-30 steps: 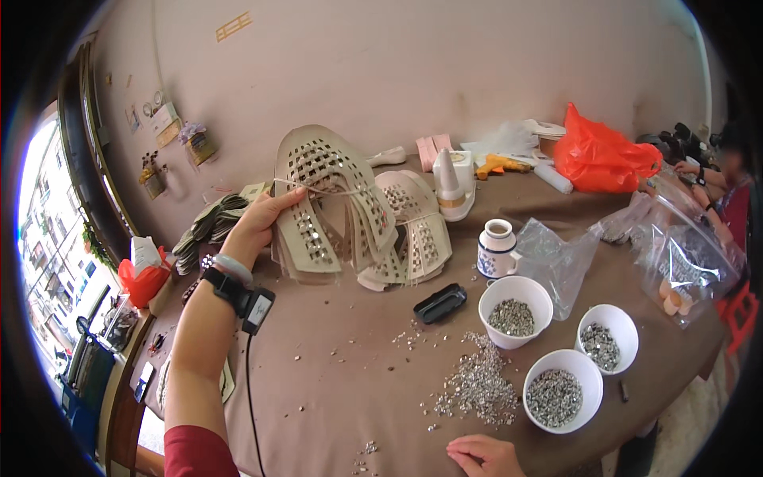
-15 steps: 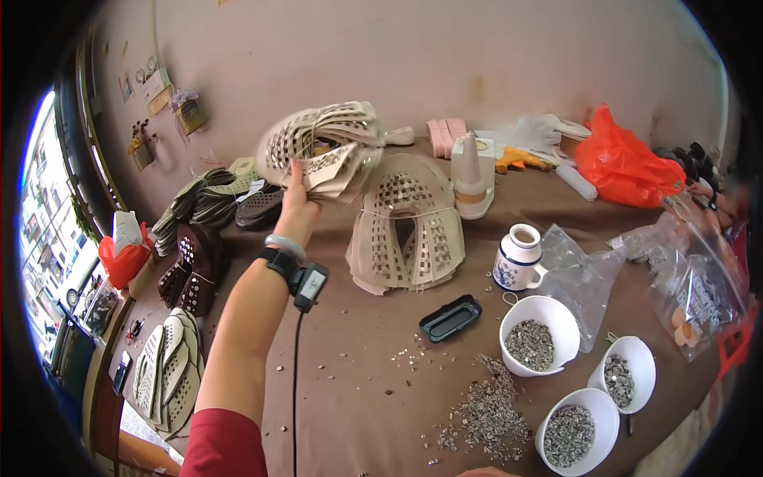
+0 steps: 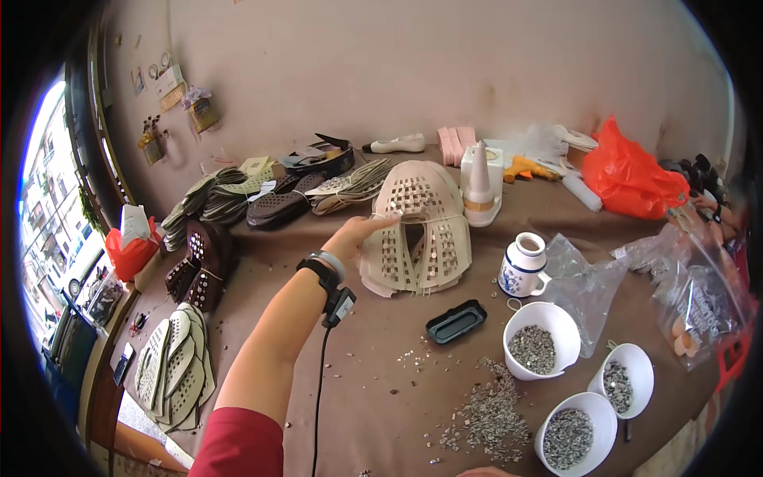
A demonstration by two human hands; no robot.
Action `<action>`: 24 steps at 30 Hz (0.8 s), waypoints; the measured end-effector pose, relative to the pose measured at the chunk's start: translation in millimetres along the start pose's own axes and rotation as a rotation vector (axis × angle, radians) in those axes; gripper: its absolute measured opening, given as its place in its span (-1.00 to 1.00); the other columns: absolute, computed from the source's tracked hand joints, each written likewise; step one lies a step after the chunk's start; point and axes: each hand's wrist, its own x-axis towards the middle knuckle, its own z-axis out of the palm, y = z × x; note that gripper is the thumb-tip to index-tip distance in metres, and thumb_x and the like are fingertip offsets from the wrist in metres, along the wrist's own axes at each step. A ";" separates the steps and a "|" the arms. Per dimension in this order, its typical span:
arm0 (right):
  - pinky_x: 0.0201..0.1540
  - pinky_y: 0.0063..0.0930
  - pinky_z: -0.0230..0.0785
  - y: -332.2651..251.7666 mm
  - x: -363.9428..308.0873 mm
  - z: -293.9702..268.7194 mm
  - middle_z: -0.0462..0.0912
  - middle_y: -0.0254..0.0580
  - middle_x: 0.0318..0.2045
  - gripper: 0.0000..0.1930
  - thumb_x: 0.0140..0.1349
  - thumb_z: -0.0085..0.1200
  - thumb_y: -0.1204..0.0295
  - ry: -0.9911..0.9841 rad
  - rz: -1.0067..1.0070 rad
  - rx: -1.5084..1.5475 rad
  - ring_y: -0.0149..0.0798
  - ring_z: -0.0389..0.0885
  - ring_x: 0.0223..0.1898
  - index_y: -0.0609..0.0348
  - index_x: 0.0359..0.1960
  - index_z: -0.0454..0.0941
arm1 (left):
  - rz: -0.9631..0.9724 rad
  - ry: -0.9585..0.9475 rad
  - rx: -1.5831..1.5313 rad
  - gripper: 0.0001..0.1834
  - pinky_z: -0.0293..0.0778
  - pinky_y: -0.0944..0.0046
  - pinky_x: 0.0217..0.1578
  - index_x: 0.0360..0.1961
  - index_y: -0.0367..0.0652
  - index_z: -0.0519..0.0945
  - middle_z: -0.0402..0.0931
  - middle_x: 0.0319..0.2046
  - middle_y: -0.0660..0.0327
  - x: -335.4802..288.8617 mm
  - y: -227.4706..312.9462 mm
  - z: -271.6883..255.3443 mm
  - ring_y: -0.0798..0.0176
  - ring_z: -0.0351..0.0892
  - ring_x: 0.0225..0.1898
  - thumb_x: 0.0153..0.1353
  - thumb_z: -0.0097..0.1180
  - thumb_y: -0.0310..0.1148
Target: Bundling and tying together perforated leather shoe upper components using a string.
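My left hand [image 3: 358, 236] reaches forward, its index finger stretched onto the left edge of an upright bundle of beige perforated shoe uppers [image 3: 421, 191]. A thin tie crosses this bundle at mid-height; I cannot tell whether the finger touches the tie. My other fingers are mostly hidden behind the hand. Just left of the bundle, on the raised back ledge, lies another tied bundle of beige uppers [image 3: 350, 186]. Only a sliver of my right hand [image 3: 485, 472] shows at the lower edge, its fingers out of sight.
Dark uppers [image 3: 278, 200] lie along the ledge. Loose beige uppers [image 3: 176, 366] spread at left. A thread cone [image 3: 479, 187] stands behind a mug [image 3: 523, 266]. White tubs [image 3: 579, 429] of metal studs, spilled studs [image 3: 493, 409] and a black tray [image 3: 456, 321] occupy the right side.
My left hand has let go of the beige bundle it held up, which now lies on the back ledge. The hand has moved down and right to the upright bundle.
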 end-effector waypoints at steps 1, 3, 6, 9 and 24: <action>-0.28 -0.45 0.48 0.4 -0.7 0.7 0.65 -0.06 -0.35 -0.90 0.09 0.19 0.60 -0.004 -0.008 -0.001 -0.16 0.65 -0.34 0.30 -0.33 0.62 | 0.012 0.046 0.036 -0.33 0.55 0.09 -0.11 -0.04 -0.38 0.53 0.59 -0.14 0.03 1.2 -2.8 -0.3 0.10 0.63 -0.15 -0.12 0.47 -0.16; -0.28 -0.45 0.48 0.2 -1.8 1.2 0.65 -0.06 -0.36 -0.90 0.09 0.19 0.60 -0.003 -0.006 0.000 -0.16 0.65 -0.34 0.30 -0.33 0.62 | 0.043 -0.026 -0.005 -0.32 0.55 0.11 -0.11 -0.02 -0.38 0.51 0.58 -0.13 0.02 9.4 -11.2 -2.8 0.10 0.63 -0.14 -0.13 0.47 -0.20; -0.29 -0.46 0.48 0.2 -1.5 0.9 0.66 -0.06 -0.36 -0.90 0.09 0.19 0.60 -0.004 0.002 0.006 -0.17 0.66 -0.34 0.30 -0.33 0.62 | 0.077 -0.031 0.027 -0.29 0.55 0.14 -0.10 0.03 -0.38 0.44 0.58 -0.13 0.02 15.8 -13.1 5.6 0.14 0.63 -0.16 -0.16 0.45 -0.31; -0.30 -0.46 0.48 -0.8 -0.6 -0.6 0.66 -0.05 -0.36 -0.90 0.09 0.19 0.60 -0.004 0.012 0.015 -0.17 0.66 -0.35 0.30 -0.32 0.62 | 0.236 -0.079 -0.036 -0.34 0.56 0.18 -0.12 -0.02 -0.34 0.45 0.58 -0.16 0.08 -1.1 -8.6 22.7 0.21 0.62 -0.22 -0.21 0.44 -0.40; -0.31 -0.46 0.49 -1.2 2.5 -0.8 0.66 -0.05 -0.36 -0.88 0.08 0.19 0.62 -0.009 0.039 0.012 -0.17 0.66 -0.36 0.30 -0.32 0.62 | 0.528 0.318 -0.701 -0.30 0.55 -0.07 -0.08 0.13 -0.22 0.24 0.44 -0.01 0.00 58.1 31.0 -8.2 0.03 0.56 -0.09 0.04 0.36 -0.30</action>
